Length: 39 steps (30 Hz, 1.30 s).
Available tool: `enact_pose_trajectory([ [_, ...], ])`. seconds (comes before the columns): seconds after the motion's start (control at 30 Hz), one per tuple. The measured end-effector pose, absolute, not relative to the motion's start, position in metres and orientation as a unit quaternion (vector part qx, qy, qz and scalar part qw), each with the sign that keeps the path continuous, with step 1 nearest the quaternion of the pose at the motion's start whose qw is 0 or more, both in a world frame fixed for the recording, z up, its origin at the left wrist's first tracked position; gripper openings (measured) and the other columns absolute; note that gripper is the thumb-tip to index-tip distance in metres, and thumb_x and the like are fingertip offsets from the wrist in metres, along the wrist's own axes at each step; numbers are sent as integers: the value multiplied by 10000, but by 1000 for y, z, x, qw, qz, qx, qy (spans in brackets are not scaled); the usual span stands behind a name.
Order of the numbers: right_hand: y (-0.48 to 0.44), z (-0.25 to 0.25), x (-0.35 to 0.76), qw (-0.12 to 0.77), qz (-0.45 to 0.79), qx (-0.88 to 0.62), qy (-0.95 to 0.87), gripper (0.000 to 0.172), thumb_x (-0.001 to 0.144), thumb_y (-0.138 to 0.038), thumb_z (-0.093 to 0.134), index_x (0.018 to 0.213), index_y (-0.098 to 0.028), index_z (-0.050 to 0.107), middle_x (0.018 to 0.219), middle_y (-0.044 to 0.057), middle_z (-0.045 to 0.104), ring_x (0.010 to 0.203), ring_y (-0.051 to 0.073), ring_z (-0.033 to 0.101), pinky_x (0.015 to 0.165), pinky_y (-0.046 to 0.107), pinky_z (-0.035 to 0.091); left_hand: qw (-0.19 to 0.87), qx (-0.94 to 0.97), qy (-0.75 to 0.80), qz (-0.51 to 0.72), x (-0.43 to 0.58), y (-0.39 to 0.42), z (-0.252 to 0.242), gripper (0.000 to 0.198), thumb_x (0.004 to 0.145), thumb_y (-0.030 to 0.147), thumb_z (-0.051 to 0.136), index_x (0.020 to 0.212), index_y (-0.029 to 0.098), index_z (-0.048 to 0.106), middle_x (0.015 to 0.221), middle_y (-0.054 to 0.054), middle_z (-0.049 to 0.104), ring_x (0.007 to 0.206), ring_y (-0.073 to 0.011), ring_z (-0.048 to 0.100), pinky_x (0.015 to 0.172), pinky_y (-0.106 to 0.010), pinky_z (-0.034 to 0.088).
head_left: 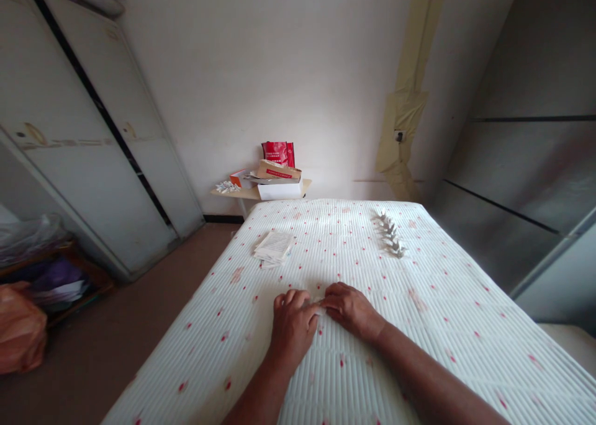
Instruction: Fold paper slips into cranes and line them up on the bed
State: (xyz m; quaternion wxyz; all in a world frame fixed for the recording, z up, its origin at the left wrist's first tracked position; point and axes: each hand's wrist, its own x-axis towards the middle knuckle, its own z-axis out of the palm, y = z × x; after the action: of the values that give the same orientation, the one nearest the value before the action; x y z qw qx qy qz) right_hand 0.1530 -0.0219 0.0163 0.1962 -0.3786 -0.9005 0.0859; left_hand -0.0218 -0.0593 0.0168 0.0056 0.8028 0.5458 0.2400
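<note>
Between my two hands, low over the bed's striped cover, is a small piece of folded paper (pixel 320 310), mostly hidden by fingers. My left hand (pixel 294 319) is closed on its left side, thumb and fingers pinching. My right hand (pixel 348 307) pinches it from the right. Beyond my left hand lies a loose stack of printed paper squares (pixel 274 246). Farther off to the right, a row of several folded paper cranes (pixel 390 232) stands on the cover.
The bed (pixel 363 375) has a white quilted cover with red dots. Behind it, a small table (pixel 246 193) bears a white box (pixel 280 191), a red bag (pixel 278 153) and more small white paper pieces (pixel 227 187). Cabinets (pixel 93 133) stand at left.
</note>
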Motion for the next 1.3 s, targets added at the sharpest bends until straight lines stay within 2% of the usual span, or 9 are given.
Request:
enact_pose_trajectory([
  [0.2,-23,14,152,227,83,-352,-904,192,814,-116,509,835,-199,681,1011,65,627,944,164,563,834,271,431,23,821,507,263,-22,-54,7,147,756,118,551,766,222,654,847,-14,629,875,-183,502,803,-351,344],
  [0.33,-21,9,150,250,118,-324,-905,200,799,-77,500,814,-185,668,860,50,656,828,151,574,765,254,441,28,826,493,272,-21,-51,2,160,773,101,529,705,202,633,777,0,643,814,-162,519,775,-327,349],
  [0.43,-20,7,151,269,146,-338,-890,210,770,-53,508,830,-183,661,826,41,655,798,148,568,738,247,438,29,824,495,274,-21,-49,3,176,773,94,520,670,194,623,759,-3,650,795,-158,531,761,-322,345],
  [0.6,-20,10,152,279,192,-357,-871,240,729,-31,522,858,-188,650,842,25,651,803,141,567,745,237,431,35,814,510,276,-21,-50,5,173,741,68,526,735,203,634,786,-3,664,820,-166,541,763,-324,336],
  [0.83,-17,13,154,287,224,-325,-873,147,794,-104,533,764,-189,649,789,18,617,771,126,560,730,224,424,40,816,517,254,-21,-52,8,136,778,129,535,736,211,636,800,-6,667,814,-165,539,740,-323,318],
  [1.3,-17,12,151,263,184,-351,-880,165,827,-120,502,756,-177,639,774,22,576,754,123,554,688,209,422,23,824,517,229,-20,-53,12,138,798,168,535,720,216,637,762,-11,643,817,-168,515,736,-326,293],
])
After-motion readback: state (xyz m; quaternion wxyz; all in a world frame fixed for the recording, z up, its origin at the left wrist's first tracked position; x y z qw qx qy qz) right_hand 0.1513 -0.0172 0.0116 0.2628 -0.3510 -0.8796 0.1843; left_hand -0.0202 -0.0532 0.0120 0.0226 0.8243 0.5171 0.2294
